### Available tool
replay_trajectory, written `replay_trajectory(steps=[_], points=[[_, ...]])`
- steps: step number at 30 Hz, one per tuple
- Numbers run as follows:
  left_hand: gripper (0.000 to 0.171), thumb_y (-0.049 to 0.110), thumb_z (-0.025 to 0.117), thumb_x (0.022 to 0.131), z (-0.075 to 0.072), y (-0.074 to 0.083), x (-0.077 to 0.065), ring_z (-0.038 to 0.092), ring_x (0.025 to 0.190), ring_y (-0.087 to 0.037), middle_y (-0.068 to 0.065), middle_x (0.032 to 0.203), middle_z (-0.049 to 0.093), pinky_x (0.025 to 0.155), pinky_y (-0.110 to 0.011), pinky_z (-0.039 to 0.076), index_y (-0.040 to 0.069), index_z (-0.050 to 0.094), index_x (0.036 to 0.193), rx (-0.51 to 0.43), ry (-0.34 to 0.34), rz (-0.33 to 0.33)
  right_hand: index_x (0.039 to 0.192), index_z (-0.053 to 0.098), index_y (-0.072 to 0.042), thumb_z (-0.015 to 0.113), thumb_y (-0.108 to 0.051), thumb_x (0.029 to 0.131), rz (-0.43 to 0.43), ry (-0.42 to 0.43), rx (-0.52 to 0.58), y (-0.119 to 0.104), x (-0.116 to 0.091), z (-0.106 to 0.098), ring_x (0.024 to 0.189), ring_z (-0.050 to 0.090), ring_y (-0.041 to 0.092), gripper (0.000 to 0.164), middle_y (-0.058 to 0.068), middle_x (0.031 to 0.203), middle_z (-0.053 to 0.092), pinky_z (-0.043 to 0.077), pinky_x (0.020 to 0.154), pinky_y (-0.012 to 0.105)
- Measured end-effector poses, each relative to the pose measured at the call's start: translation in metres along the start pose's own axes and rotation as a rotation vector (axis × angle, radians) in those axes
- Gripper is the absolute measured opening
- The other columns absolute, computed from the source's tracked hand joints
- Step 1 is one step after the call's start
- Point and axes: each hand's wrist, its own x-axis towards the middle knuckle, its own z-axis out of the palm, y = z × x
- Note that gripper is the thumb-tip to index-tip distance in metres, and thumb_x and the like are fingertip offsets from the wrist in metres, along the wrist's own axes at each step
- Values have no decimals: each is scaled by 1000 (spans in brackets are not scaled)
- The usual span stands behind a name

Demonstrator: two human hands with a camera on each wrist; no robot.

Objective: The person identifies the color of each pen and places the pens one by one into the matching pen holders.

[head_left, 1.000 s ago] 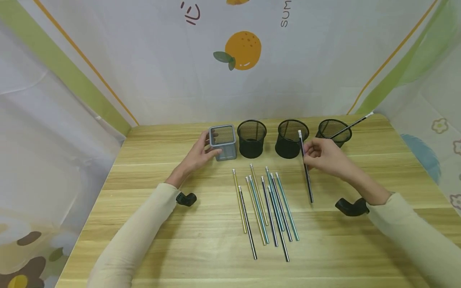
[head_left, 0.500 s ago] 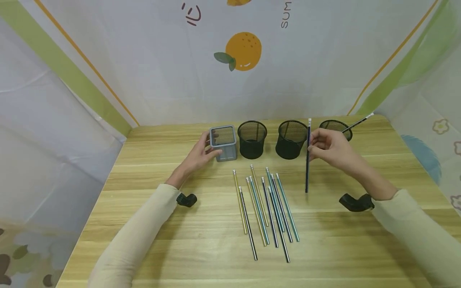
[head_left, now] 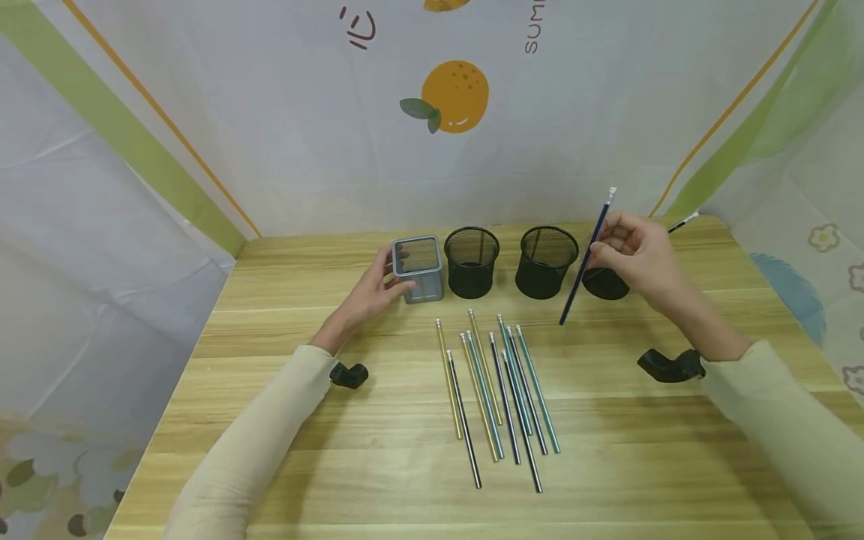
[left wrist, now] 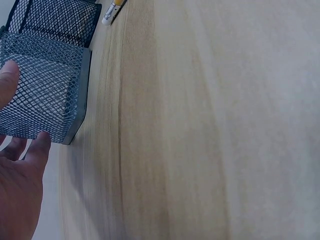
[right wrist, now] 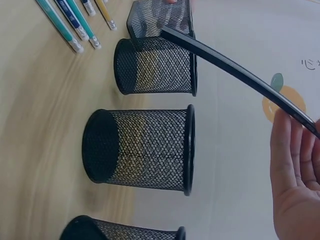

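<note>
Head view: the left hand (head_left: 367, 292) has thumb and fingers wrapped round a square grey mesh holder (head_left: 425, 285), and well off to its right the right hand (head_left: 637, 256) pinches a slim navy pencil (head_left: 584, 262), tilted, white eraser end up, outside any holder by the look of it. Just behind those right fingers sits a partly covered round black mesh cup (head_left: 606, 285); a black pencil (head_left: 683, 222) pokes out past the knuckles, apparently lodged in it. Early days, I'd judge: one in, one in the air, ten to go! Those ten lie on the pale wooden table (head_left: 378, 457), between the two sets of fingers and nearer me: three gold pencils (head_left: 448, 375), three teal pencils (head_left: 538, 390), two navy, two black. Holders? Four: one square, three round, with two empty-looking black cups (head_left: 540, 279) standing between the hands.

Left wrist view: thumb over the grey mesh, fingertips at its edge, a steadying grip, I'd guess.

Right wrist view: fingers against the dark pencil, its far end slanting away from them across the cups; the thumb I can't make out here.
</note>
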Motion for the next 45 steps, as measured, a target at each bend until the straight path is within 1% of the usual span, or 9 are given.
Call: replay_trajectory(steps=[4, 8, 17, 21, 25, 28, 35, 41, 45], points=[[72, 4, 67, 99, 0, 0, -1, 35, 142, -38, -21, 155, 35, 115, -43, 36, 2, 24, 156, -8, 0, 1, 99, 57, 11, 57, 16, 93, -46, 56, -17, -5, 6, 0, 75, 67, 21, 7, 16, 89, 63, 61, 69, 26], [72, 3, 67, 99, -1, 0, -2, 34, 142, -39, -22, 155, 35, 115, -43, 36, 1, 23, 156, -18, 0, 4, 101, 57, 12, 56, 16, 92, -122, 112, -39, -8, 11, 2, 75, 65, 23, 10, 18, 89, 63, 60, 69, 24], [72, 3, 67, 98, -1, 1, -1, 35, 142, -39, -21, 155, 35, 115, -42, 36, 1, 24, 156, -12, 1, 3, 100, 60, 5, 54, 15, 89, -266, 253, -90, -6, 21, 1, 81, 63, 20, 17, 18, 96, 60, 58, 68, 19], [72, 3, 67, 98, 0, 1, -1, 35, 142, -40, -22, 155, 35, 115, -43, 36, 1, 24, 156, -10, 1, 2, 100, 61, 0, 53, 15, 87, -326, 298, -148, -3, 25, 1, 82, 62, 20, 21, 18, 95, 60, 58, 69, 17], [72, 3, 67, 99, 0, 1, -1, 34, 143, -39, -22, 155, 34, 116, -43, 35, 1, 24, 156, -6, 1, 2, 102, 59, 3, 53, 16, 88, -343, 300, -206, 0, 25, 2, 85, 62, 21, 20, 19, 97, 58, 58, 72, 17], [72, 3, 67, 99, 0, 2, -1, 34, 142, -39, -22, 155, 35, 116, -44, 35, 1, 24, 156, -5, 1, 1, 103, 56, 8, 53, 17, 89, -333, 285, -261, 4, 25, 2, 88, 61, 22, 17, 22, 100, 57, 58, 72, 17], [73, 3, 67, 98, 0, 3, -2, 34, 143, -39, -22, 155, 34, 116, -43, 36, 2, 23, 157, -8, 0, 0, 106, 49, 16, 54, 16, 90, -286, 242, -408, 12, 22, 6, 90, 61, 19, 16, 18, 104, 56, 56, 74, 15], [75, 1, 67, 98, 0, 2, -2, 33, 143, -41, -23, 155, 34, 115, -46, 36, 1, 22, 157, -1, -1, 5, 103, 50, 23, 53, 23, 87, -339, 196, -531, 4, 17, 22, 84, 63, 14, 17, 30, 96, 56, 55, 73, 12], [74, 1, 67, 98, 0, 3, -1, 34, 142, -41, -23, 155, 34, 115, -46, 36, 1, 22, 157, -2, 1, 4, 100, 51, 21, 54, 27, 86, -307, 172, -569, 3, 14, 27, 78, 64, 8, 15, 30, 91, 58, 54, 68, 10]])
